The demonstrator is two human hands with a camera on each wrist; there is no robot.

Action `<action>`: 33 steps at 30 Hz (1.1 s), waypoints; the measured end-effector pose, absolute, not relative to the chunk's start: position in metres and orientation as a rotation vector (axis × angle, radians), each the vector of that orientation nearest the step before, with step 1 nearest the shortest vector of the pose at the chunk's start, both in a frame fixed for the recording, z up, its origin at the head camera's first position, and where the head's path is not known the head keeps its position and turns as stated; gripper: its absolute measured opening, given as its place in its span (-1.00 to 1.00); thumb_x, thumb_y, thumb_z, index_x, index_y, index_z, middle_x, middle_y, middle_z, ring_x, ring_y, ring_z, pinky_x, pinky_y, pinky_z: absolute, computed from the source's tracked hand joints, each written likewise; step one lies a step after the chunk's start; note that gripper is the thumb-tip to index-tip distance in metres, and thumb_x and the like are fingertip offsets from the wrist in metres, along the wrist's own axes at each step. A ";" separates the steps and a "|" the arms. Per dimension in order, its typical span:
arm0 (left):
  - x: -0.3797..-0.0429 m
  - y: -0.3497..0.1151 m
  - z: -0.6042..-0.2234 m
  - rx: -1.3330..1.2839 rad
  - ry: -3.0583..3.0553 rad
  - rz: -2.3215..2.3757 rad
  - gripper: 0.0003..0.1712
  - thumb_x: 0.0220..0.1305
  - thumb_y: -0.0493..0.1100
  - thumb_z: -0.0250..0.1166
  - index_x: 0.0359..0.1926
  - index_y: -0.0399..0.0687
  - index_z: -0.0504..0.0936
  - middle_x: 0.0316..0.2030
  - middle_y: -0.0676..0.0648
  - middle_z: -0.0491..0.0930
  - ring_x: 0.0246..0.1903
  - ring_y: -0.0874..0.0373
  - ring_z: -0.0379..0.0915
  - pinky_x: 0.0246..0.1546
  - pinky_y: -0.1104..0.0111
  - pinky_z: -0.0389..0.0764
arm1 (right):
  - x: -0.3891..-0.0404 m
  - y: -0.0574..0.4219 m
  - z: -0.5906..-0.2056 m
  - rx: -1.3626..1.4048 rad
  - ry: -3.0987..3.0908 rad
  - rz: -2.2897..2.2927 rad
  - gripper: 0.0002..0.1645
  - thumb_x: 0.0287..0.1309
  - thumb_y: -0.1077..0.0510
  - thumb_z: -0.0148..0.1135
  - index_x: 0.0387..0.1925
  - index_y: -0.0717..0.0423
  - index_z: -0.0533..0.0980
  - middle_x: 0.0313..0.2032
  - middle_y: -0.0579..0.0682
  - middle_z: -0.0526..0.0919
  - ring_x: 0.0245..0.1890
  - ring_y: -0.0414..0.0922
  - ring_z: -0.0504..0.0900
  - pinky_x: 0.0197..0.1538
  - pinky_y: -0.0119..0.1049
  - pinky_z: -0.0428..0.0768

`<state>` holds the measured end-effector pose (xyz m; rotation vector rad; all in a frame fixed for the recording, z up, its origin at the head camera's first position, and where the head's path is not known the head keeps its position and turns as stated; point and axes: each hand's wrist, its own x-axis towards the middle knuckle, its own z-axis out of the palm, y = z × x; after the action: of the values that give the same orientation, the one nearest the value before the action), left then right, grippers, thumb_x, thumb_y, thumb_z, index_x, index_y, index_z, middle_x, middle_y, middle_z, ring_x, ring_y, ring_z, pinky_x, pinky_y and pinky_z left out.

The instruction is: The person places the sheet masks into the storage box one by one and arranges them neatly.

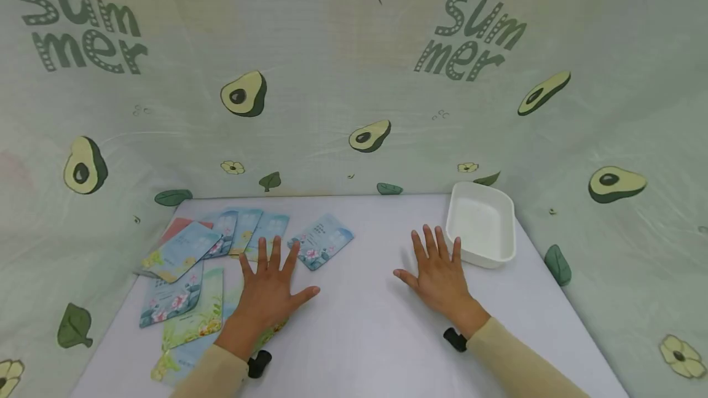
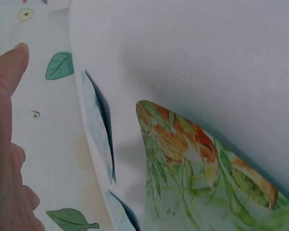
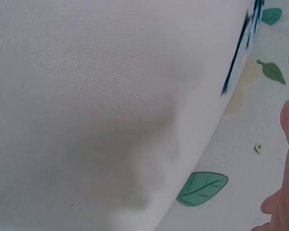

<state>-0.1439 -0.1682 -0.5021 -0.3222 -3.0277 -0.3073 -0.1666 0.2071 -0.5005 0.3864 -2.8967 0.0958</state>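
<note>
Several flat, flower-printed packets, which look like sheet mask sachets, lie at the left of the white table. My left hand [image 1: 267,292] is held with fingers spread above the near packets, holding nothing. Partly hidden beneath it is a green packet [image 2: 202,178] with orange flowers. One blue floral packet [image 1: 321,242] lies apart from the others, just beyond the left fingertips. My right hand [image 1: 439,278], fingers also spread, holds nothing. It hovers over the table near a white rectangular tray [image 1: 507,244], whose inside shows nothing in it.
A blue packet with yellow flowers [image 1: 182,252] overlaps a red one [image 1: 179,226] at the far left. Other blue packets [image 1: 246,226] fan out behind. The white table [image 1: 354,324] meets an avocado-printed cloth [image 1: 310,146] at its back and sides.
</note>
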 end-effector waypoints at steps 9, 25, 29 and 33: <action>-0.156 -0.123 -0.503 -0.444 -2.991 -0.341 0.18 0.32 0.63 0.11 0.70 0.09 0.06 0.67 -0.33 -0.14 0.67 -0.34 -0.40 0.53 -0.40 -0.35 | -0.182 0.249 -0.485 0.258 -2.895 0.186 0.13 0.49 -0.34 0.13 0.62 0.40 0.02 0.62 0.39 0.03 0.65 0.35 -0.08 0.56 0.46 -0.19; -0.192 -0.006 -0.502 -0.803 -3.020 -0.257 -0.01 0.52 0.54 -0.14 0.72 0.15 -0.02 0.69 -0.22 -0.12 0.69 -0.16 -0.40 0.61 -0.26 -0.22 | -0.207 0.388 -0.498 -0.146 -3.113 0.450 0.25 0.58 -0.46 -0.31 0.54 0.65 -0.22 0.53 0.67 -0.16 0.56 0.57 -0.16 0.45 0.60 -0.13; -0.194 0.020 -0.505 -0.851 -3.043 -0.250 -0.03 0.55 0.52 -0.19 0.72 0.15 -0.05 0.70 -0.19 -0.14 0.69 -0.13 -0.41 0.62 -0.22 -0.22 | -0.205 0.385 -0.499 -0.158 -3.137 0.523 0.21 0.60 -0.40 -0.27 0.54 0.66 -0.25 0.53 0.68 -0.17 0.56 0.57 -0.15 0.51 0.52 -0.10; -0.192 0.037 -0.503 -0.889 -3.045 -0.246 -0.04 0.57 0.50 -0.18 0.72 0.09 -0.04 0.70 -0.17 -0.12 0.70 -0.11 -0.38 0.63 -0.20 -0.19 | -0.199 0.379 -0.499 -0.143 -3.124 0.510 0.16 0.62 -0.33 -0.21 0.53 0.67 -0.24 0.52 0.69 -0.15 0.55 0.57 -0.14 0.51 0.50 -0.05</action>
<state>-0.1923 0.0373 -0.5034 -0.8890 -3.0447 -0.2464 -0.1987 0.3794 -0.4989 -0.1433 -3.1244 0.5105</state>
